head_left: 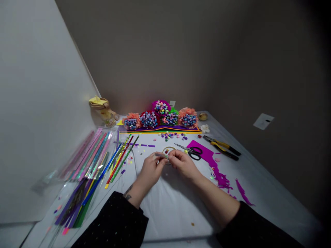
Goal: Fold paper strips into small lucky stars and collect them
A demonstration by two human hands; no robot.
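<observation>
Above the middle of the table, my left hand point(152, 168) and my right hand point(184, 164) meet with fingertips pinched together. Between them is a narrow greyish paper strip point(160, 155), its flat end lying along my left fingers. The part at the right fingertips is small and mostly covered. Just behind the hands sits a round gold-rimmed dish point(169, 148) with a few tiny coloured pieces in it. Scissors with black handles point(194, 151) lie right of my right hand, partly on a magenta sheet point(200, 148).
Glittery strips point(124, 158) and a clear bag of coloured strips point(88, 151) lie at the left. Small paper stars point(168, 136) are scattered behind the hands, before several star-filled bouquets point(148, 120). Yellow-black pliers point(223, 146) and magenta scraps point(243, 193) lie at the right.
</observation>
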